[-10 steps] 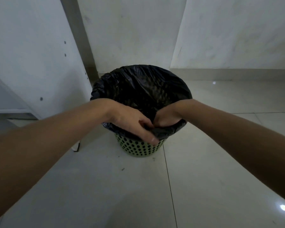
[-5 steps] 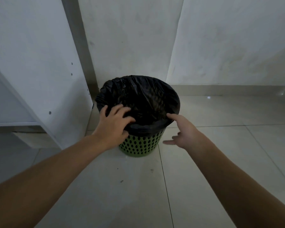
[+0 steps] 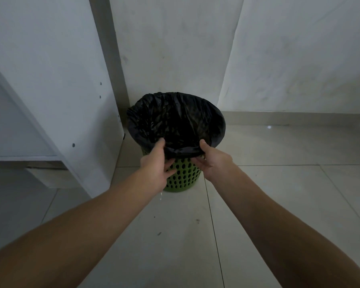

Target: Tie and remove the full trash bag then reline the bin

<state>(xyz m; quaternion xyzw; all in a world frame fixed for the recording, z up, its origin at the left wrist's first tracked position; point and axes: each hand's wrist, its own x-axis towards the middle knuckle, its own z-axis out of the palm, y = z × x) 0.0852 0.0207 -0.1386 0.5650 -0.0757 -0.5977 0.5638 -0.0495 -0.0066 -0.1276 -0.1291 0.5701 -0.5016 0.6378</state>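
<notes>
Two bare hands meet at the near rim of a waste bin in the head view, our only view. We look forward and down. The green perforated plastic bin (image 3: 183, 179) stands upright on the tiled floor (image 3: 175, 246) at 12 o'clock from us, a little above the middle of the frame.

The black trash bag (image 3: 175, 119) lines the bin. Its mouth is open and its hem is folded outward over the rim all the way round. We cannot tell what lies inside, as the interior is dark.

The left hand (image 3: 154, 165) grasps the hem at about 7 o'clock on the rim, thumb on top of the fold and fingers curled beneath the overhang. The right hand (image 3: 215, 161) grasps the hem at about 5 o'clock in the same manner. Between the two hands a short span of hem sits slightly bunched, with the bin's perforated wall showing just below it. Both forearms reach in from 7 and 5 o'clock of the frame.

A white cabinet side panel (image 3: 50, 80) stands just beside the bin at its 9 o'clock, with a shelf edge (image 3: 19, 158) farther left. A pale wall (image 3: 175, 48) rises behind the bin at 12 o'clock, and a skirting strip (image 3: 289, 118) runs along its foot toward 2 o'clock.
</notes>
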